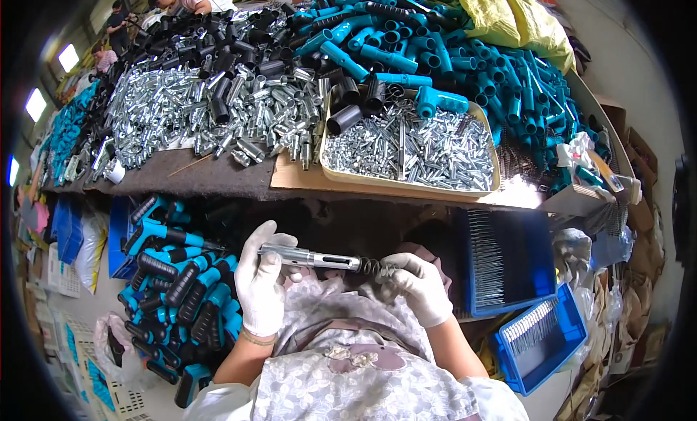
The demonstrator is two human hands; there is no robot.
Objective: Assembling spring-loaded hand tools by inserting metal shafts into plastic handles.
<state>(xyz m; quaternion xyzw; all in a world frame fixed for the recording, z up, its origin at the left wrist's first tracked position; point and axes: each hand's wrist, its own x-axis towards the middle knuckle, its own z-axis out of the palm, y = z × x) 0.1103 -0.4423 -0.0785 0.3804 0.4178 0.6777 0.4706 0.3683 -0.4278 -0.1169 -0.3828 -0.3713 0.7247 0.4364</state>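
Note:
My left hand point(261, 294), in a white glove, is wrapped round a slotted metal tube point(312, 258) held nearly level above my lap. A dark coil spring point(369, 266) sits at the tube's right end, in line with it. The gloved fingers of my right hand point(423, 289) pinch the far end of this spring. Whether the spring goes inside the tube or around something in it, I cannot tell. Both hands are in front of the workbench, over my patterned apron point(363, 385).
Loose shiny metal sleeves point(160, 116), black tubes point(247, 54) and teal housings point(406, 47) heap the bench. A tray point(406, 186) of small metal parts stands at its front edge. Teal-and-black tools point(181, 283) pile up left; blue bins point(514, 268) with metal rods stand right.

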